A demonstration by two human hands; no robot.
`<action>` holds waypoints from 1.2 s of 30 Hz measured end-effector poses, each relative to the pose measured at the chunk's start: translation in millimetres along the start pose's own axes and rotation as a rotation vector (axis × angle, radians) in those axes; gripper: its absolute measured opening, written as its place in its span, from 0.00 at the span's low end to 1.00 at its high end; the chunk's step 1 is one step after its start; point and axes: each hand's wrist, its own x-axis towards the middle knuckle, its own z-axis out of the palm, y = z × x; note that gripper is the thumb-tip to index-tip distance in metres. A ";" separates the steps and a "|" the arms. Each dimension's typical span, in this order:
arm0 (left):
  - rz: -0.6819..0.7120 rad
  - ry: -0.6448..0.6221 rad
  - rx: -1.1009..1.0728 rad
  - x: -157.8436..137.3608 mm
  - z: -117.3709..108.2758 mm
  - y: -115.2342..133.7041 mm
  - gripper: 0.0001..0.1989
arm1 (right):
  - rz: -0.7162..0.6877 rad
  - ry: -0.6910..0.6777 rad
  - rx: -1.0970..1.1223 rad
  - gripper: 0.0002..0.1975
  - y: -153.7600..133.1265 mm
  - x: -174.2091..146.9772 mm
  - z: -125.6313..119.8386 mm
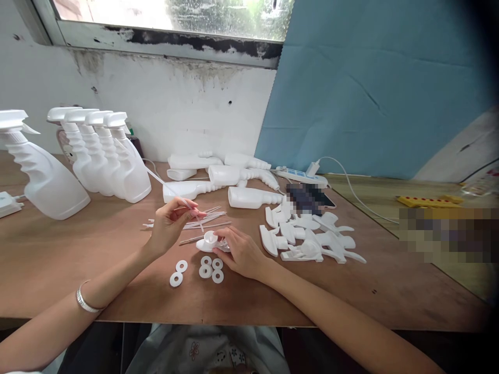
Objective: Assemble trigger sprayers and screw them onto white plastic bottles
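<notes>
Pinched between the fingers of my left hand (171, 223) is a thin, pale dip tube (162, 183), slanting down to the right. Its lower end is at the open collar of a white spray trigger head (210, 239); I cannot tell whether it is inside. My right hand (244, 250) grips that trigger head from the right, its collar facing up. Under and behind my left hand lie several loose tubes (208, 221). Several white ring washers (206, 271) lie in front of my hands, near the table edge.
Assembled white spray bottles (128, 171) stand at the left. Several bottles without heads (230, 175) lie at the back. A pile of trigger heads (307, 236) sits to the right, with a phone (322, 195) and a power strip (302, 175) behind it.
</notes>
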 end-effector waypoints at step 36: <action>-0.037 -0.193 -0.047 -6.5 6.8 0.5 0.07 | -0.002 0.010 0.012 0.11 -0.2 0.8 0.2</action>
